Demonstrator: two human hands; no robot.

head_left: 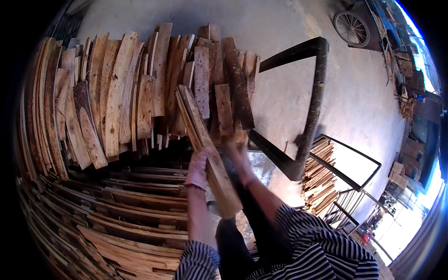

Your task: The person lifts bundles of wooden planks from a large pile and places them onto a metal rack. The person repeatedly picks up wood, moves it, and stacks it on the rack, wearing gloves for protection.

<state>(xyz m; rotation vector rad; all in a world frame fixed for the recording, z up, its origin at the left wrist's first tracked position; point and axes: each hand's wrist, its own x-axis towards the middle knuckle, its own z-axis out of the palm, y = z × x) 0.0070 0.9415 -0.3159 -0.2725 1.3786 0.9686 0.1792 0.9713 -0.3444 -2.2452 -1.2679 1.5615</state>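
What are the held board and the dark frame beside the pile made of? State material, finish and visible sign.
Board between left hand and right hand: looks like raw, unfinished wood, with pale tan grain and rough edges.
Frame: probably metal bar, dark and dull, maybe rusted; straight thin members with a sharp welded-looking corner.

A grey concrete floor (289, 88) is stretching away under open daylight, which is glaring in at the right edge. A black metal frame (313, 102) is standing on it, and a spoked wheel (351, 28) is resting far off.
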